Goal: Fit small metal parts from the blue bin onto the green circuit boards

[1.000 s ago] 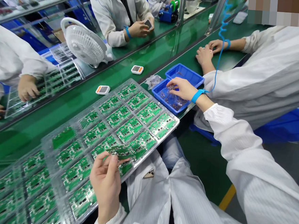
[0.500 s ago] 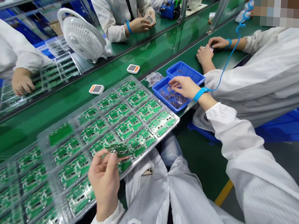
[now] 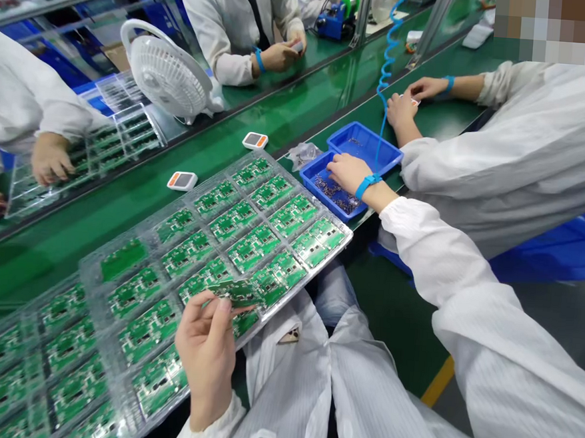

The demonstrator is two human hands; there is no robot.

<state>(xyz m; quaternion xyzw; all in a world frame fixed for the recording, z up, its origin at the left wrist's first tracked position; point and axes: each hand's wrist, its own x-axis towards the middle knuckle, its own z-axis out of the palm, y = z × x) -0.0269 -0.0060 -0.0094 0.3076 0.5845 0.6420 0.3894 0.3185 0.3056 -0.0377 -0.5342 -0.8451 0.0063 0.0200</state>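
Note:
My left hand (image 3: 207, 356) pinches a green circuit board (image 3: 235, 291) between thumb and fingers, holding it tilted above a clear plastic tray (image 3: 89, 273). Similar boards (image 3: 254, 246) lie in rows in the tray's compartments. Over the near blue bin (image 3: 309, 175), my right hand (image 3: 350, 173) points downward with its fingers bent together among small metal parts (image 3: 338, 197). The fingertips are partly hidden, and anything between them is too small to make out. A blue wrist strap (image 3: 368, 184) with a coiled cord (image 3: 388, 59) is on my right wrist.
A second blue bin (image 3: 365, 146) and a crumpled plastic bag (image 3: 304, 155) adjoin the near bin. Two white-and-orange devices (image 3: 181, 181) sit on the green belt (image 3: 123, 207). Across it are a white fan (image 3: 169, 77) and co-workers' hands. Another co-worker's sleeve (image 3: 508, 147) is close on the right.
My right hand has lowered into the near bin and its fingers have drawn together. The strap's cord has swung left. Both devices have shifted left along the belt. My left hand keeps the board nearly still.

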